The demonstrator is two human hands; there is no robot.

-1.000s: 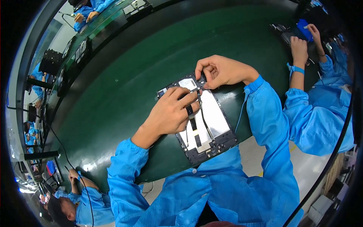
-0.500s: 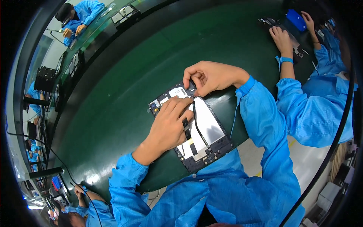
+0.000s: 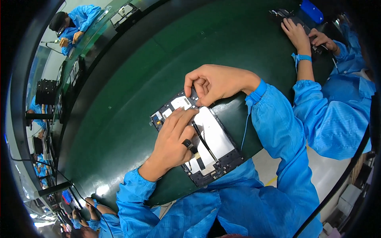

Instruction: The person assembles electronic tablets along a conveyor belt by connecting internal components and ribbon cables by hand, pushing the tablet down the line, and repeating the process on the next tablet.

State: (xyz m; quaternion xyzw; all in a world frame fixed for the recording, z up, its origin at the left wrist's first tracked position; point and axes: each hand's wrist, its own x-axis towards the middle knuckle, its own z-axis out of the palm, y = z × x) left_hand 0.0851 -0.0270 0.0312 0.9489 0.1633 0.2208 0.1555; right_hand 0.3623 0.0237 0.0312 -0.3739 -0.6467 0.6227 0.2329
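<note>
An opened tablet point(image 3: 216, 134) lies tilted on the green table in front of me, its black frame, pale metal plates and a long black flex cable exposed. Across its left middle rests my left hand point(image 3: 171, 137), fingers stretched out over the plates. My right hand point(image 3: 214, 84) bends over the tablet's far edge, thumb and fingers curled down in a pinch at the black frame. Whatever sits between those fingertips is hidden or too small to name. The left fingertips lie close to the right thumb.
Green table point(image 3: 131, 91) spreads around the tablet. At the far right a co-worker's hands point(image 3: 297, 36) handle a dark device, with a blue object point(image 3: 311, 11) beyond. Another person point(image 3: 75, 27) works at the upper left bench. Black cable point(image 3: 345, 178) crosses the right side.
The tablet and both my hands appear slightly further left in the view. My right hand keeps its curled pose. The co-worker's farther hand has come down from the blue object to the dark device.
</note>
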